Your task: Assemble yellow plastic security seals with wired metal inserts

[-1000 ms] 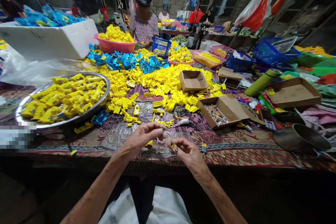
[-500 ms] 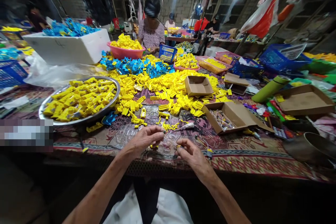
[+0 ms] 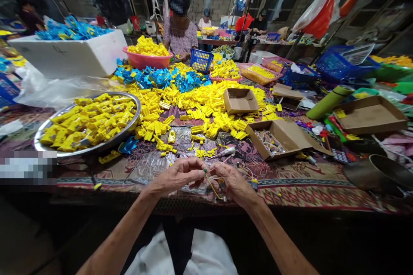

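My left hand [image 3: 184,175] is closed in a pinch on a small dark green piece [image 3: 205,171] with thin wires running from it. A yellow wire [image 3: 213,187] hangs down between the hands. Close beside it, my right hand [image 3: 230,180] has its fingertips pinched on the thin wires near the green piece. Just beyond the hands lie small yellow plastic bits [image 3: 206,153] and a white-tipped thin tool [image 3: 228,151]. To the right of my right hand, a small grey part with wires [image 3: 254,184] rests on the patterned cloth [image 3: 300,187].
A metal tray [image 3: 139,111] of yellow parts stands on the left. Loose yellow parts [image 3: 193,103] and blue parts [image 3: 161,78] spread across the table. An open cardboard box [image 3: 263,150] with wired pieces and a metal pot [image 3: 364,174] are on the right. A person [image 3: 180,30] sits opposite.
My hands have come together, the right moving left toward the left hand. The yellow wire now shows hanging between them. The whole view has shifted slightly.
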`<state>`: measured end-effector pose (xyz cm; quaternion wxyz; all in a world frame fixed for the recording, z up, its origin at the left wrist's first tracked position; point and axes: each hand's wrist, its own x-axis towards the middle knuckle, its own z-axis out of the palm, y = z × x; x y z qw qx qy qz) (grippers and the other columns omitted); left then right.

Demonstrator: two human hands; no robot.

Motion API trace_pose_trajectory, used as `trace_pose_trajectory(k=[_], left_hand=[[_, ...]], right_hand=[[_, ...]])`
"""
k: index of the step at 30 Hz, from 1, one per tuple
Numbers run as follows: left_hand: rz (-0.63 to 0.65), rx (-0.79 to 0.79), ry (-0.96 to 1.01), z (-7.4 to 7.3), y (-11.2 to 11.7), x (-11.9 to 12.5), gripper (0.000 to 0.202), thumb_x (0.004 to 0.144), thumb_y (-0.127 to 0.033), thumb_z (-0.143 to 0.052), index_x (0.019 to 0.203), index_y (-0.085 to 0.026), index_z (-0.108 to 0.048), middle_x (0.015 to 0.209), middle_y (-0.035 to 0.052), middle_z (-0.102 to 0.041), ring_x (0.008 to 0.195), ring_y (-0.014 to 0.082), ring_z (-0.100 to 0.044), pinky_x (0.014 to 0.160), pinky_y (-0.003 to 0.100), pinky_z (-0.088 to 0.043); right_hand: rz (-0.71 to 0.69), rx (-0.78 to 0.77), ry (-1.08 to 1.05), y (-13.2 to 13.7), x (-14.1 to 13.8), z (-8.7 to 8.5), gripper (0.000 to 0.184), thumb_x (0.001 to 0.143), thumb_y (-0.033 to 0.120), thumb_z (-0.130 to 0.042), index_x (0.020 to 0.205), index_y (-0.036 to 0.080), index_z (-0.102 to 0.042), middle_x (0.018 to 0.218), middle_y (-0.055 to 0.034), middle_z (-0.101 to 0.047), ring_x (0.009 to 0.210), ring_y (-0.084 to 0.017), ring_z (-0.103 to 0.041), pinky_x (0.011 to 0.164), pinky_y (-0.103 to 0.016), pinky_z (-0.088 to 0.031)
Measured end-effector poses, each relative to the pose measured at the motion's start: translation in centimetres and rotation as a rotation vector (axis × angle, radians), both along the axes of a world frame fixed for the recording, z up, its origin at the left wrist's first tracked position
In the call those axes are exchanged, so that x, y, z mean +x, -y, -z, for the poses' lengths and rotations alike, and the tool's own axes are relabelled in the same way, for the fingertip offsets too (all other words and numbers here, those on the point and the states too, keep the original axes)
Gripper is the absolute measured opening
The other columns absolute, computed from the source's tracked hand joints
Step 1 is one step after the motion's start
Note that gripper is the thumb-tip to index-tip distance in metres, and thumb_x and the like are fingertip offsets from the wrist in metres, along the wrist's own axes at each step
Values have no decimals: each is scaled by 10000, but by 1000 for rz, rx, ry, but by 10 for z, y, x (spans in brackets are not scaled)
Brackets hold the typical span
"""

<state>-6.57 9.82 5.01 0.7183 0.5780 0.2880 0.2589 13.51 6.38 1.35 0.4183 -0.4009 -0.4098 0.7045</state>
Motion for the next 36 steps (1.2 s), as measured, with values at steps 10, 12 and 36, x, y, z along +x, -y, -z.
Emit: trace_pose_trajectory(k=[10,12,36], left_hand=[[45,86,-137,4,0,2,234,882,-377,-614,959,-160,-659,707,8,-612,579,95,-485,526,199,-360],[31,62,-128,7,0,2,246,878,-387,-619,960,-159,-664,676,1,-592,553,88,-462,496,193,-329],[-214,-101,-69,17,14,43,388,772,-449,-728,1029,-183,-610,770,-1,-606,627,108,-537,537,203,-410]], right_hand=[[-276,-16,62,-2,7,-12,313,788,455,-726,915,177,-655,803,-8,-653,635,-103,-527,582,-215,-393],[-272,-25,100,-1,6,-15,264,770,400,-745,874,174,-657,784,-8,-665,617,-101,-511,567,-214,-370],[160,153,688,38,93,-24,286,944,468,-469,828,214,-530,724,11,-612,564,-121,-548,501,-230,-388]])
